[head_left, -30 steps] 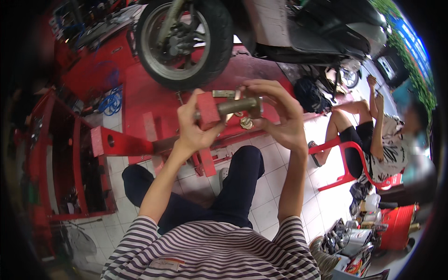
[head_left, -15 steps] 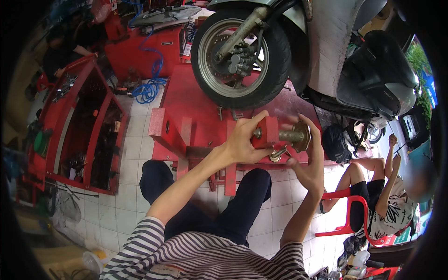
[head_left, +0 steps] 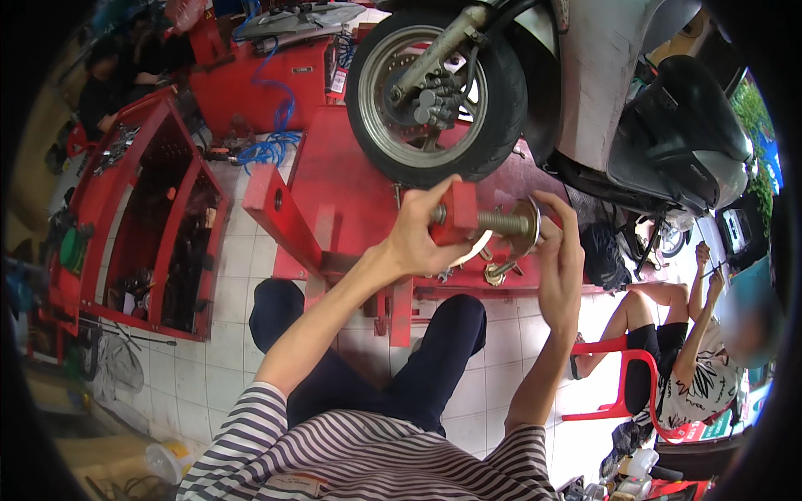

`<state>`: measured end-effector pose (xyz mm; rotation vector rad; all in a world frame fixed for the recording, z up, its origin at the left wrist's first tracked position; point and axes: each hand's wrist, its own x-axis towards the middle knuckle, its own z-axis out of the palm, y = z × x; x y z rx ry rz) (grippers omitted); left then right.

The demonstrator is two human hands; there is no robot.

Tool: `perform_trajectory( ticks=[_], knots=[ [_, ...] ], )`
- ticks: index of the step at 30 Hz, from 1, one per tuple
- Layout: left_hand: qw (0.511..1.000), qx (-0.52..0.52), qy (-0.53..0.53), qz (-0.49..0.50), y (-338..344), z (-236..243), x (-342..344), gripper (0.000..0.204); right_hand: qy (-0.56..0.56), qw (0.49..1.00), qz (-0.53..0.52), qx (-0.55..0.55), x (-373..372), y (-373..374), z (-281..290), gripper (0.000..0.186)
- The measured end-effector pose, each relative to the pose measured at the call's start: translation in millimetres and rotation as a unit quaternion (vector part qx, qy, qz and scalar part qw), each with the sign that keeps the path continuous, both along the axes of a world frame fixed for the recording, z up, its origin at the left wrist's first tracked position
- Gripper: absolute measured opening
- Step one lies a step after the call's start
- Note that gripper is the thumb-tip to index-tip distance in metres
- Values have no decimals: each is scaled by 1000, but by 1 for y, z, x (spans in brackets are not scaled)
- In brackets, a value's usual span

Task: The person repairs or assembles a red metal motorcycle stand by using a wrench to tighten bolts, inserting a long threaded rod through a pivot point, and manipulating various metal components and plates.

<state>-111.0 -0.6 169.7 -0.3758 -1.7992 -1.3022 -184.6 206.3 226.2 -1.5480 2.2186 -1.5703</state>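
The left hand has its fingers closed around the red block, which is in the air above the red platform, and they cover part of it. From the block a bolt reaches to the round metal plate; the right hand bends its fingers at the plate's edge, but I cannot tell whether they grip it. The motorbike is cut off at the top.

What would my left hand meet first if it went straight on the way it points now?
Beyond the red block it holds, your left hand would probably meet the front tyre, though depth is unclear.
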Motion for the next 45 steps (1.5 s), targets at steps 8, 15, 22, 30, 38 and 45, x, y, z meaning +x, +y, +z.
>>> perform_trajectory(
  ticks=[8, 15, 22, 30, 38, 45],
  knots=[
    [998, 35, 26, -35, 5, -11, 3, 37, -92, 995, -20, -39, 7, -3, -4, 69],
    [998, -14, 52, -26, -4, -17, -4, 74, -113, 993, -44, -11, 12, -6, 7, 73],
    [999, 21, 6, -35, -4, -6, -2, 49, -39, 997, -69, -23, 5, -17, 10, 74],
    [997, 66, 7, -39, 1, -4, -4, 37, 45, 995, -57, -70, 2, -22, 1, 65],
    [997, 66, -19, -39, -2, -4, -1, 41, -121, 992, -33, -18, -3, -18, 7, 78],
    [996, 74, -8, -45, 0, -4, -5, 38, 71, 986, -98, -118, -2, -31, -6, 55]
  ],
)
